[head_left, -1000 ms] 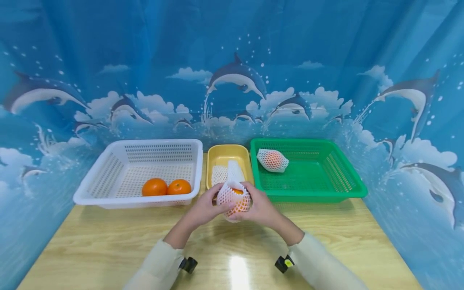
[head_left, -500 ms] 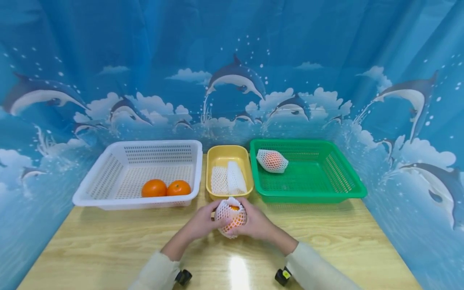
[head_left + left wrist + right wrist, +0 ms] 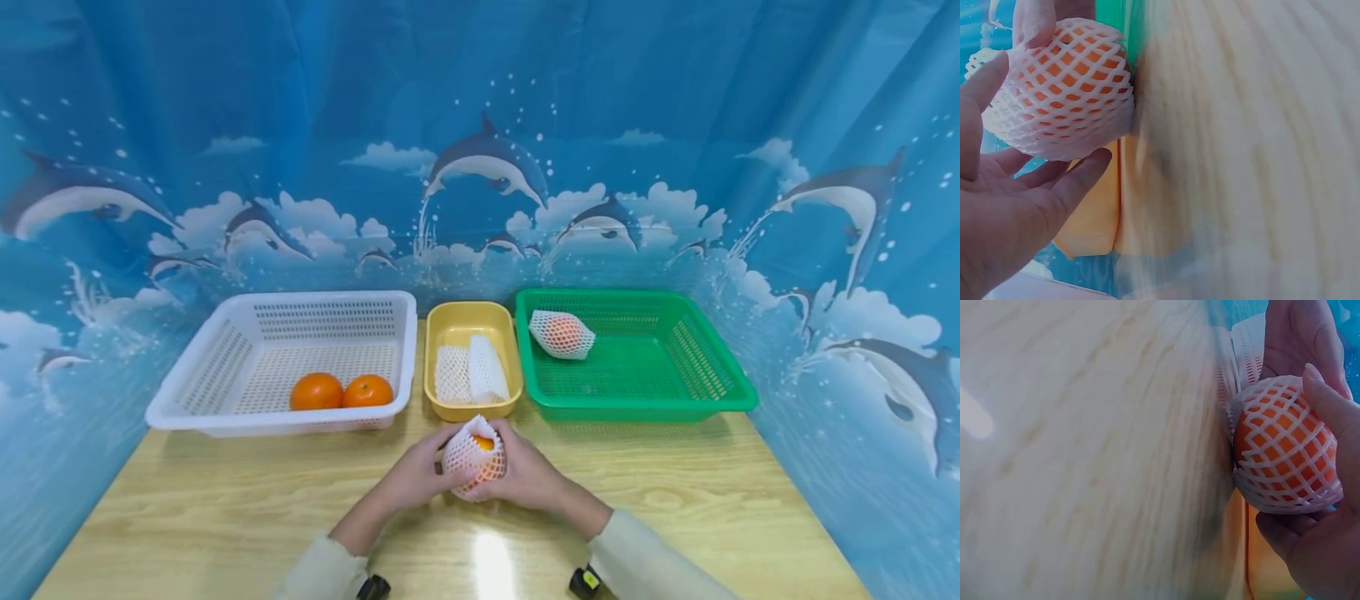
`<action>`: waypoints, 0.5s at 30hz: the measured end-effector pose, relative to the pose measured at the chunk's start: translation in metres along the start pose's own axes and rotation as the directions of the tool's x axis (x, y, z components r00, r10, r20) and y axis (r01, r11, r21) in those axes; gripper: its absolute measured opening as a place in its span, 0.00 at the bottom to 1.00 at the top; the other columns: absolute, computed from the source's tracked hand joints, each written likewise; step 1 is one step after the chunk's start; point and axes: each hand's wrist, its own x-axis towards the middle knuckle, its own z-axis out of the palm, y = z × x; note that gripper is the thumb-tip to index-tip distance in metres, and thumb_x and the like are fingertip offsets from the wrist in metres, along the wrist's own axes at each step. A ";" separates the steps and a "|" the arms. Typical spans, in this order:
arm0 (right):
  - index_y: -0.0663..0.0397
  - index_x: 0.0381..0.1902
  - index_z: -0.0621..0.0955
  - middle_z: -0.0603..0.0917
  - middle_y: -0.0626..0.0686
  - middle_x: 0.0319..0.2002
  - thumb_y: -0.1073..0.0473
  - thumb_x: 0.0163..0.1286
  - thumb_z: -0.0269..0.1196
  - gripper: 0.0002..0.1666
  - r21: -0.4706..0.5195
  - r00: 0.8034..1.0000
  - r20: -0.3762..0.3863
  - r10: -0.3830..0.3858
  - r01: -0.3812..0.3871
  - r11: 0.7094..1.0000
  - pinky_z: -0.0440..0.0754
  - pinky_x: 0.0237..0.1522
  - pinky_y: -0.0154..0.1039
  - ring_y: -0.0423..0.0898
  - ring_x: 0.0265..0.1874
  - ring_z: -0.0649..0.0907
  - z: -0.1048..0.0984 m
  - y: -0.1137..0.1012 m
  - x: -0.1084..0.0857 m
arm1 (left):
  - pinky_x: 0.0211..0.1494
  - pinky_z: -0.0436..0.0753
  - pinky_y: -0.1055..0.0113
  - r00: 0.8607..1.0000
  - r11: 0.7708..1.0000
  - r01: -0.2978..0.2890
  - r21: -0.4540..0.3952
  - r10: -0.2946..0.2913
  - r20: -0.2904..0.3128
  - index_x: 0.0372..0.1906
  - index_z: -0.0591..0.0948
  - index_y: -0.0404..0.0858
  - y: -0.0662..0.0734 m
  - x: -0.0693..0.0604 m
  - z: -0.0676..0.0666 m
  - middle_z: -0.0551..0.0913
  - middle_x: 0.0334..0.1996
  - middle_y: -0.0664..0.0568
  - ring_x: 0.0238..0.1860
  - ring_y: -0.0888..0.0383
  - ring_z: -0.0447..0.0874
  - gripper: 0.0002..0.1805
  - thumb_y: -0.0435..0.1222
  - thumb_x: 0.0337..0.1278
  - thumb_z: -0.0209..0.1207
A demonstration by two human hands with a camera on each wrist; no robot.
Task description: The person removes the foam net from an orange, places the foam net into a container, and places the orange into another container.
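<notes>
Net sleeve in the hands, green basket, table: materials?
Net sleeve: probably soft foam, matt white; thick, curving strands. Green basket: likely moulded plastic, smooth; uniform colour, slotted walls. Table: wood-look, glossy; grain and bright reflection; solid wood or laminate unclear.

Left basket (image 3: 330, 317): two oranges (image 3: 316, 391) within; middle tray (image 3: 468, 323): nets (image 3: 453, 375) within; right basket (image 3: 652, 362): netted fruit (image 3: 561, 335) within; before middle tray: netted orange (image 3: 474, 463)
</notes>
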 end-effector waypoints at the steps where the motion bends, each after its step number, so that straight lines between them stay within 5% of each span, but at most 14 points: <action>1: 0.47 0.62 0.65 0.78 0.49 0.51 0.38 0.43 0.78 0.53 0.000 1.000 -0.003 0.001 -0.001 1.000 0.80 0.48 0.39 0.44 0.47 0.79 0.000 0.000 0.000 | 0.55 0.81 0.53 1.000 1.000 0.002 -0.008 -0.002 0.008 0.70 0.66 0.34 0.000 -0.001 0.000 0.72 0.64 0.37 0.60 0.41 0.74 0.40 0.42 0.54 0.68; 10: 0.46 0.63 0.64 0.81 0.50 0.48 0.36 0.44 0.77 0.54 -0.004 1.000 0.002 0.008 -0.008 1.000 0.81 0.45 0.37 0.42 0.44 0.81 0.000 0.000 -0.002 | 0.61 0.76 0.52 1.000 0.999 -0.021 -0.034 0.021 0.004 0.70 0.66 0.35 0.000 -0.003 0.005 0.73 0.63 0.40 0.60 0.46 0.75 0.40 0.41 0.54 0.69; 15: 0.47 0.71 0.60 0.80 0.51 0.54 0.36 0.45 0.76 0.61 0.011 0.998 0.058 0.017 -0.018 1.000 0.79 0.51 0.39 0.43 0.48 0.80 -0.003 -0.001 -0.002 | 0.63 0.75 0.51 1.000 0.999 -0.019 -0.050 0.019 0.000 0.69 0.67 0.35 0.004 -0.005 0.005 0.72 0.64 0.40 0.61 0.46 0.74 0.38 0.39 0.55 0.68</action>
